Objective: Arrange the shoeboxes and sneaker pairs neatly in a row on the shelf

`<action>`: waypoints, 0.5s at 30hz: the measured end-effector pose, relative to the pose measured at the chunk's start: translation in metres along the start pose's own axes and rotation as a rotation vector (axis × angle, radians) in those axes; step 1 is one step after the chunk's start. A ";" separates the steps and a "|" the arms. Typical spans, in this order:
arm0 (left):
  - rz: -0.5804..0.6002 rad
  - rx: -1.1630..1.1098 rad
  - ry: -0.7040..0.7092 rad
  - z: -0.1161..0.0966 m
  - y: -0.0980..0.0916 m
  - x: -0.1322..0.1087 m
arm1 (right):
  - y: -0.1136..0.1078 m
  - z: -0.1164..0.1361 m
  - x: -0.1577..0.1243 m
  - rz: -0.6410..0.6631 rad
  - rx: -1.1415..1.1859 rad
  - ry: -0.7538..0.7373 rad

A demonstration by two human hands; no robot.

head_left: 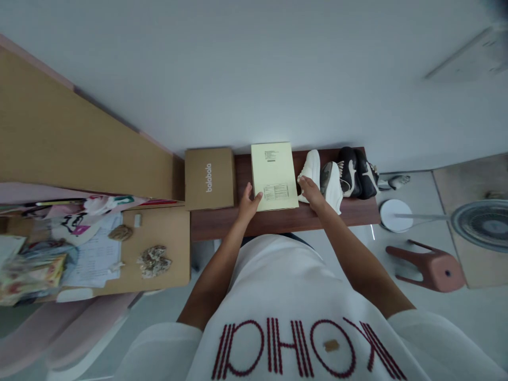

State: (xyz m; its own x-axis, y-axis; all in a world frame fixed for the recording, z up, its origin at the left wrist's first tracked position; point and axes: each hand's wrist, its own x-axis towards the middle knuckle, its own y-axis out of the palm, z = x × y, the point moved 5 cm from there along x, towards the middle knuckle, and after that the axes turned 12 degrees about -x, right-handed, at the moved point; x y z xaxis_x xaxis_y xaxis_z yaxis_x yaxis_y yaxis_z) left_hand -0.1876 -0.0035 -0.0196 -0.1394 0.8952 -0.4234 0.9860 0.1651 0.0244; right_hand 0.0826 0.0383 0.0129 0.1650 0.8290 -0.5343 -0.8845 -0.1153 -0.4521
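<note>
Between the fingers of the left hand point(248, 206) and those of the right hand point(311, 193), a pale yellow box point(274, 174) with printed labels lies on a dark wood tabletop point(222, 227). The left fingers are spread, thumb apart, at the box's near left corner; whether they press on it, I cannot tell. The right fingers are bent over the near end of a white shoe point(311, 165), just beside the box; I cannot tell whether they pinch it. Just right of those fingers sits a second white shoe point(335, 186), then a pair of black shoes point(348, 174). Left of the left fingers stands a brown box point(210, 180) lettered "balabala". Farther left, well apart from the fingers, a patterned scrunchie point(154, 261) lies on a tan tabletop point(177, 233). Far right of the right fingers is a pink stool point(442, 269).
</note>
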 end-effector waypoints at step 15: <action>-0.088 -0.043 -0.243 0.049 0.003 0.046 | 0.043 -0.009 0.027 0.237 0.269 0.152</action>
State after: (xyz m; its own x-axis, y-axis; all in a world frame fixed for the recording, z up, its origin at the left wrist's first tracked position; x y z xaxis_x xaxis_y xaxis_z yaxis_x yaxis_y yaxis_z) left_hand -0.1864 0.0182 -0.0837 -0.1934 0.7519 -0.6303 0.9655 0.2602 0.0141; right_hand 0.0525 0.0506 -0.0271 -0.0127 0.7035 -0.7106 -0.9854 -0.1294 -0.1105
